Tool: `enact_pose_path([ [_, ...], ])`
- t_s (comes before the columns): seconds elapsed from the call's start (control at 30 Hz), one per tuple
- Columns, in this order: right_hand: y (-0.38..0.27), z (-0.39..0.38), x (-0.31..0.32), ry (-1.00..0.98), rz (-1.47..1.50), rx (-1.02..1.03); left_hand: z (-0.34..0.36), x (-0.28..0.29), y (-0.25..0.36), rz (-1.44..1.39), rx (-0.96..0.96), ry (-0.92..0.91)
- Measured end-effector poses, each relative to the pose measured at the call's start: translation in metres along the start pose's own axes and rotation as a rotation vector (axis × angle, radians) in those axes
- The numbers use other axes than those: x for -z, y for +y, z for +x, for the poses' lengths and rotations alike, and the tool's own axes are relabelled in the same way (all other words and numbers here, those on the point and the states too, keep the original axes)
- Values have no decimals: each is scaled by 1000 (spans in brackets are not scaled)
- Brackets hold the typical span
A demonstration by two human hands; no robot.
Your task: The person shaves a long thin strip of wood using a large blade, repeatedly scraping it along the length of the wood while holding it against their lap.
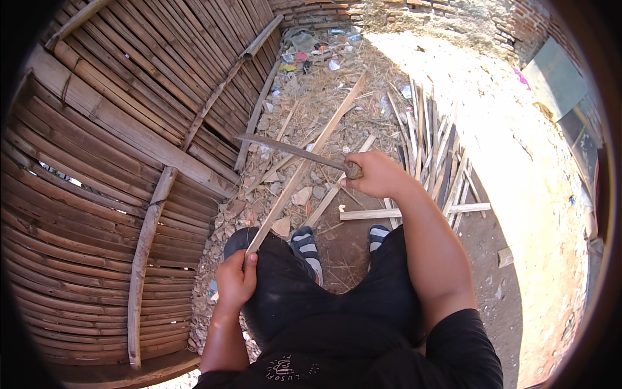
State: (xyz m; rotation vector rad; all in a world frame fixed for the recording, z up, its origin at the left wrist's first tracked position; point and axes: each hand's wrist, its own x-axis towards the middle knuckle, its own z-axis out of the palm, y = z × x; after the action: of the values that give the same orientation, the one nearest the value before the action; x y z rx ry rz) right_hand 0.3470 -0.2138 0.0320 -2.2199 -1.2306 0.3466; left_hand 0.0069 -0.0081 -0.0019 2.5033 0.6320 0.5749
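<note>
My left hand (236, 279) grips a long, pale split strip of wood or bamboo (278, 207) by its lower end, beside my left knee. The strip slants up and to the right, away from me. My right hand (372, 174) is closed round the handle of a long dark machete (285, 146), whose blade reaches leftward across the strip; I cannot tell whether they touch. My feet in striped sandals rest on dirt below, with loose strips (321, 211) lying just beyond them.
On the left stands a bamboo slat wall (91, 227) with cross poles. A pile of split strips (427, 155) lies at right, over a crosspiece (414, 211). Rubble and litter (301, 55) cover the ground toward a brick wall (453, 19). Grey panels (551, 78) lean at far right.
</note>
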Motion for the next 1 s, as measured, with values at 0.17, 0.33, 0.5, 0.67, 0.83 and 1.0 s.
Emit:
enact_pose_path([
  [0.17, -34, -5, -18, -165, -143, 245, -11, -7, -4, 165, -13, 48],
  [0.33, -4, -4, 16, -40, -77, -30, -13, -16, 0, 272, -66, 136],
  [0.5, 12, -4, 21, 41, 0, -106, -10, -19, 7, 275, -69, 147],
  [0.67, -27, -5, -9, -174, -142, 123, -11, -15, 4, 282, -80, 125],
  [0.83, -20, -5, -10, -126, -118, 180, -30, 1, -1, 290, -32, 117],
  [1.0, 6, -2, 17, -48, -84, -71, -56, 8, -19, 374, -35, 157],
])
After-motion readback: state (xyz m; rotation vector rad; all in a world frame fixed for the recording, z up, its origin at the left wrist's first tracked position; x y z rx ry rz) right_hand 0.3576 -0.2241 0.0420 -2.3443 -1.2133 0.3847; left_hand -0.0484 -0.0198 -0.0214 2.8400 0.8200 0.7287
